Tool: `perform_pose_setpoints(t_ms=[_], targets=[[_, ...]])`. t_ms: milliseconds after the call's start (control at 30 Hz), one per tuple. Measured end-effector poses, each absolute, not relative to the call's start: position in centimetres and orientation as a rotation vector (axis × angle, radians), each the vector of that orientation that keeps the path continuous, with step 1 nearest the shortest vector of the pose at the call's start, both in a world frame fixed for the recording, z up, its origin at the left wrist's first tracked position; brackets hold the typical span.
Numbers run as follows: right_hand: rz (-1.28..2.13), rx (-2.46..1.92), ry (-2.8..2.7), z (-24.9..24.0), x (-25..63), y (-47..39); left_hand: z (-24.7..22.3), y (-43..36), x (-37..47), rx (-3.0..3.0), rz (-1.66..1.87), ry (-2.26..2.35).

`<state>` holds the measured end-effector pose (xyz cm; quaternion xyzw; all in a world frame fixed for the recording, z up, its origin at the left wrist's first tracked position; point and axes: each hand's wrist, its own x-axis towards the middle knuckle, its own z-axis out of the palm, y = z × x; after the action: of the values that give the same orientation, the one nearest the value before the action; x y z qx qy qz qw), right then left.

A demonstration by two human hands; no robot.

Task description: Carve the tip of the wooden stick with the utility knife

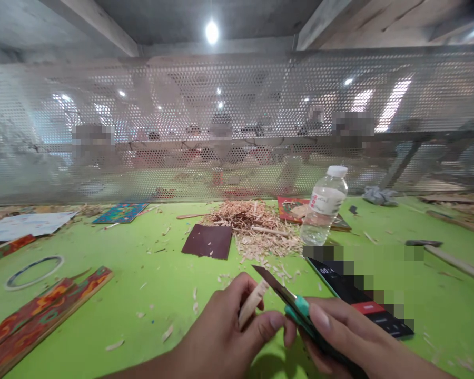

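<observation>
The left hand (221, 337) pinches a short wooden stick (252, 304) between thumb and fingers, its grip pressed together on the lower half, so the pale tip pokes out toward 1 o'clock. The right hand (339, 337) is wrapped tight around a teal-handled utility knife (288, 297), whose dark blade runs toward 10 o'clock and crosses just above the stick's tip; whether the edge touches the wood cannot be told. Both thumbs meet close together beneath the blade.

The stick is light, bare wood, flat-sided and tapering, cleanly shaved at its free end.

All this hovers over a bright green tabletop (161, 295) strewn with pale chips. At 12 o'clock from the hands lies a heap of wood shavings (253, 223), with a dark brown sheet of sandpaper (208, 241) at 11 o'clock. A clear plastic water bottle (324, 210) stands at 1 o'clock, and a black phone (363, 305) lies just right of the knife. Painted patterned strips (43, 310) rest at 9 o'clock, near a thin ring (35, 271). A perforated metal screen (237, 126) closes the far edge of the tabletop.
</observation>
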<state>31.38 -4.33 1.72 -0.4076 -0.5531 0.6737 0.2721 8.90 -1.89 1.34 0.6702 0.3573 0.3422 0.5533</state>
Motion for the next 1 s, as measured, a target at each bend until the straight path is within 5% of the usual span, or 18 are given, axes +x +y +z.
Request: perform_pose_setpoints(t_ms=[300,1000], targets=[[1.813,-1.06,-1.346,0.4,31.6,-4.0,1.0,-1.2,9.5,1.092,0.687,0.741],[1.576,-1.215,-1.519,-0.4,31.4,-3.1,-0.4,-0.4,9.2,1.087,0.71,0.782]])
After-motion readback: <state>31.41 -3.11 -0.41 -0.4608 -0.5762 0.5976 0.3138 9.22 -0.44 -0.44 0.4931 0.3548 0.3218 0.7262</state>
